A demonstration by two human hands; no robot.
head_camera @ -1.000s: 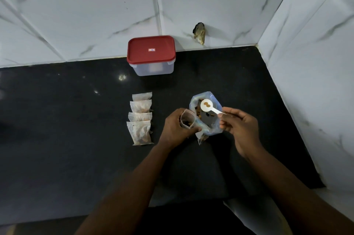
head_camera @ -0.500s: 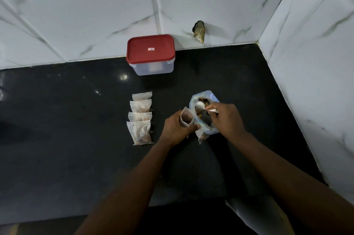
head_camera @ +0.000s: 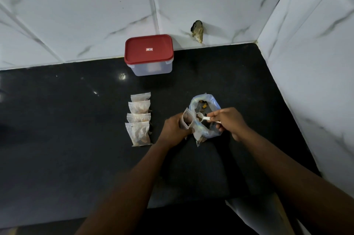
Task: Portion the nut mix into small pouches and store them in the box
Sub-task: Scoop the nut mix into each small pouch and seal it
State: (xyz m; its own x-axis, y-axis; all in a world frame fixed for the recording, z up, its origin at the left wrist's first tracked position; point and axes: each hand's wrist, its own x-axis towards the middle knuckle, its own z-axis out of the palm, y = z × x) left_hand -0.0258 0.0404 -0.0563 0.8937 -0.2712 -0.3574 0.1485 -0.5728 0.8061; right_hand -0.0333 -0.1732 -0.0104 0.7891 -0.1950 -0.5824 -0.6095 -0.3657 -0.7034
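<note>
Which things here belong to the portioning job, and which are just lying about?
Job: open pouch in left hand, spoon in right hand, nut bag, four filled pouches, red-lidded box.
Idle: brownish lump on wall.

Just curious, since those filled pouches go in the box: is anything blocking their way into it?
Yes: the red lid sits closed on the box. Nothing else visible lies between the four filled pouches and it.

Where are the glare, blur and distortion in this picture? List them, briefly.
Head view: two small glare spots on the black counter, front-left of the box. Head view: tile joints on the wall bow with the wide-angle lens. Head view: the forearms near the bottom edge look soft, while the scoop and open pouch look fairly sharp. Lighting is dim overall.
</note>
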